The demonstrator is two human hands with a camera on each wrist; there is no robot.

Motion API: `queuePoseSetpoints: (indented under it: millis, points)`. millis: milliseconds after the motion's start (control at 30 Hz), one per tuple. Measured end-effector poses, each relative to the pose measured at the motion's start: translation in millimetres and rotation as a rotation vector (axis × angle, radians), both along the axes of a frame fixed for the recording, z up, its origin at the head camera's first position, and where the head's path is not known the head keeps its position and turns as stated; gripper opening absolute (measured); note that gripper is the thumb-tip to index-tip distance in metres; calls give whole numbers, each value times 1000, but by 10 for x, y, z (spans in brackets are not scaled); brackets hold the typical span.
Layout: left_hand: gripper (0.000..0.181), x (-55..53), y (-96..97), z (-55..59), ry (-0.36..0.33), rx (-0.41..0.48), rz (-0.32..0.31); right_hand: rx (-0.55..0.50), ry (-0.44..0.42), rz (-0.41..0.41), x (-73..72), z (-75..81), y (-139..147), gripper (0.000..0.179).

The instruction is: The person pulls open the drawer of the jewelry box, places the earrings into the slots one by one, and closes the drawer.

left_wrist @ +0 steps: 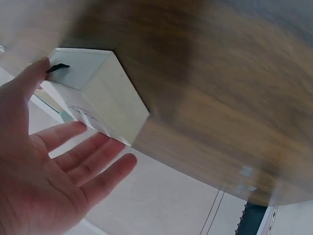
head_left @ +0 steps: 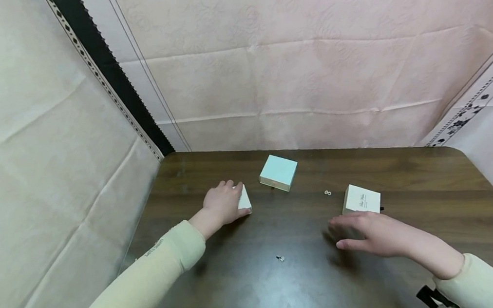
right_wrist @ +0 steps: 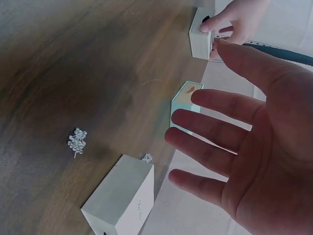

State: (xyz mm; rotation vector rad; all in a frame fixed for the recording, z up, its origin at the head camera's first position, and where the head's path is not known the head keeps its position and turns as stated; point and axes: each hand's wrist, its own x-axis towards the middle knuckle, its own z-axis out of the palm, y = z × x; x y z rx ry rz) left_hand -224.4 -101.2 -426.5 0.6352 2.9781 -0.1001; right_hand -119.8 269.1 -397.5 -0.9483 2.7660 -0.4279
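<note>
In the head view my left hand (head_left: 224, 204) grips a small white drawer box (head_left: 244, 200) at the left. The left wrist view shows its thumb by the black ribbon tab (left_wrist: 58, 67) and its fingers along the printed face. My right hand (head_left: 374, 233) is held over the table with fingers extended and nothing in them, just in front of a second white box (head_left: 362, 199) with printing. A silver jewelry piece (right_wrist: 77, 141) with a thin pin lies on the wood. Another small silver piece (head_left: 327, 193) lies beside the second box.
A pale turquoise box (head_left: 279, 171) stands between the two white ones, toward the back of the dark wooden table (head_left: 223, 293). Light cloth (head_left: 301, 80) hangs behind the table's back edge, with more cloth at both sides.
</note>
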Motion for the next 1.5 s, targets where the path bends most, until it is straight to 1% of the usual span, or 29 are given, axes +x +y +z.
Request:
queuePoseSetpoints:
  millis: [100, 233, 367, 500, 567, 633, 700, 767, 800, 833, 933, 1000, 1067, 1133, 1200, 1300, 1400, 1500]
  points:
    - [83, 37, 53, 14, 9, -1, 38, 0, 2, 1, -27, 1, 0, 53]
    - [83, 81, 116, 11, 50, -29, 79, 6, -13, -9, -50, -2, 2, 53]
    - [81, 108, 182, -20, 104, -54, 106, 11, -18, -15, -67, 0, 9, 51]
    - [82, 126, 236, -50, 149, -73, 117, 15, -18, -21, -89, 8, 14, 49]
    - [83, 133, 247, -52, 154, -71, 125, 16, -19, -17, -99, 11, 9, 50]
    - [86, 137, 241, -47, 137, -68, 132, 18, -22, -11, -107, 9, 7, 50]
    - [89, 137, 211, -35, 114, -66, 127, 18, -30, -18, -108, 13, 4, 51]
    - [89, 128, 153, -19, 94, -67, 94, 19, -30, -20, -110, 8, 6, 50]
    - [89, 121, 115, -9, 89, -69, 62, 19, -31, -24, -109, 7, 7, 51]
    - [88, 113, 69, 2, 88, -66, 23, 20, -30, -27, -107, 9, 8, 51]
    - [86, 86, -92, 42, 78, -45, -127, 19, -24, -30, -103, 4, 9, 50]
    - [90, 69, -203, 70, 50, -38, -219, 21, -29, -34, -96, 2, 11, 50]
    - [95, 57, -302, 96, 14, -42, -287, 22, -35, -34, -89, -4, 13, 50]
    - [101, 49, -374, 116, -15, -71, -330, 23, -42, -34, -84, -9, 14, 51]
    - [103, 42, -413, 127, -24, -104, -364, 21, -44, -32, -84, -17, 12, 51]
    - [104, 30, -409, 126, -8, -167, -415, 18, -45, -32, -92, -26, 0, 51]
    - [104, 10, -369, 101, 17, -240, -462, 12, -39, -22, -107, -37, -23, 51]
    - [102, 0, -325, 69, 24, -274, -487, 1, -29, -6, -122, -44, -57, 50]
